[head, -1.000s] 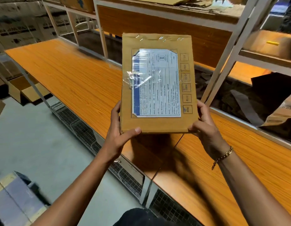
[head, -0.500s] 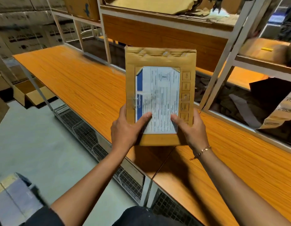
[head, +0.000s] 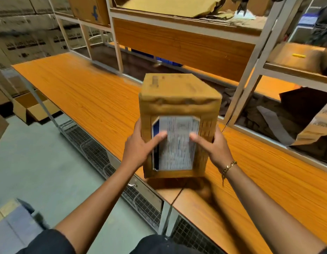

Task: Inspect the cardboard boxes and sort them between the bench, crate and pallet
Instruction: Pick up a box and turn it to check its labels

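While both thumbs [head: 160, 136] press flat on the white printed label [head: 175, 153] and the other fingers wrap round the sides, left hand [head: 139, 149] and right hand [head: 214, 149] grip the small brown taped cardboard box [head: 179, 94]. It is held upright in the air over the front edge of the long orange wood-grain bench [head: 82, 92]. Inspection looks under way and the box is not yet sorted. No pallet is visible. The grey wire-mesh bins [head: 96, 154] under the bench may be the crate, but the view is too poor to be sure.

The brown cardboard box [head: 179, 96] hangs in the air over the near edge of the orange wood-grain bench [head: 82, 88], tipped so its top shows. A white-and-blue label [head: 177, 149] covers its near face, and its upper edge is crumpled.
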`<state>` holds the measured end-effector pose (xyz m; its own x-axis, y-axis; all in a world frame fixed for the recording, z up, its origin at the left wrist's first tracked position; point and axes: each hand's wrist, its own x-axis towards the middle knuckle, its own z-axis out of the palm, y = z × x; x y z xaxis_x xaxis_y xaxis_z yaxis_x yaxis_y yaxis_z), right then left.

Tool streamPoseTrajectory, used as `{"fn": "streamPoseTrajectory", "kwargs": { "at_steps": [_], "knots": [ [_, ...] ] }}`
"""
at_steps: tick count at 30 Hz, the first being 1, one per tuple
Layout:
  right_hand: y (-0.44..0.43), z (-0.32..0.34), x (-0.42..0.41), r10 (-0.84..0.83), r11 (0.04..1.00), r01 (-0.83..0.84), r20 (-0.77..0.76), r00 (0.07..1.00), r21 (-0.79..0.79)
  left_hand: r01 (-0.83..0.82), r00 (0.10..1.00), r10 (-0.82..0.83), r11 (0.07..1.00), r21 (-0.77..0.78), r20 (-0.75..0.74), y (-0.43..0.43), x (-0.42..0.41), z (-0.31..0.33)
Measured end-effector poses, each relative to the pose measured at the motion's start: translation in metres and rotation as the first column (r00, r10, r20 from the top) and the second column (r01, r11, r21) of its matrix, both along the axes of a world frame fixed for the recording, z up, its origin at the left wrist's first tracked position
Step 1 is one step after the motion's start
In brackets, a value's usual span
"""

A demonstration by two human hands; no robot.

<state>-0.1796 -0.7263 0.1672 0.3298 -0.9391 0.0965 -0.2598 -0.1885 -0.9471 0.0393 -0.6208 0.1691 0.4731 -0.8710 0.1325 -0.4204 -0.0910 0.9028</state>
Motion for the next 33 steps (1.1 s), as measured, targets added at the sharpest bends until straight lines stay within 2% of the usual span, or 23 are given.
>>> {"fn": "streamPoseTrajectory", "kwargs": {
  "at_steps": [2,5,7,8,11,13,16,20,22,25,29,33],
  "knots": [
    [0.005,-0.012,-0.007,0.070,0.991,-0.073,0.030,0.997,0.117,0.057,0.996,-0.054,0.998,0.039,-0.074,0.013,0.003,-0.012],
    [0.010,-0.009,-0.017,0.115,0.937,-0.161,0.161,0.980,0.309,0.086,0.943,-0.078,0.996,0.009,-0.324,0.030,0.005,-0.015],
    [0.005,0.007,-0.022,0.169,0.913,-0.223,0.179,0.969,0.341,0.067,0.884,-0.056,0.998,0.007,-0.464,0.030,0.008,-0.001],
    [-0.001,0.015,-0.021,0.196,0.911,-0.234,0.141,0.970,0.339,0.072,0.865,-0.045,0.997,0.034,-0.499,0.025,0.011,0.009],
    [-0.028,0.036,-0.009,0.260,0.916,-0.225,-0.064,0.963,0.333,0.209,0.897,-0.121,0.964,0.167,-0.425,0.007,0.025,0.041],
    [-0.045,0.047,0.003,0.280,0.910,-0.217,-0.139,0.950,0.352,0.285,0.921,-0.188,0.923,0.258,-0.342,-0.007,0.038,0.055],
    [-0.063,0.055,0.019,0.309,0.897,-0.244,-0.128,0.942,0.370,0.298,0.935,-0.204,0.897,0.328,-0.291,-0.027,0.050,0.063],
    [-0.077,0.049,0.026,0.294,0.906,-0.250,-0.084,0.952,0.343,0.255,0.942,-0.156,0.909,0.330,-0.297,-0.042,0.056,0.056],
    [-0.082,0.046,0.023,0.297,0.913,-0.237,-0.140,0.945,0.332,0.281,0.939,-0.179,0.893,0.351,-0.294,-0.043,0.062,0.056],
    [-0.094,0.062,0.026,0.343,0.890,-0.225,-0.256,0.904,0.396,0.322,0.942,-0.235,0.830,0.455,-0.239,-0.055,0.073,0.074],
    [-0.123,0.092,0.054,0.290,0.910,-0.131,-0.379,0.879,0.393,0.245,0.968,-0.187,0.850,0.467,-0.166,-0.106,0.078,0.098],
    [-0.140,0.089,0.074,0.240,0.914,-0.104,-0.318,0.917,0.391,0.225,0.951,-0.110,0.888,0.401,-0.291,-0.142,0.082,0.082]
  ]
}}
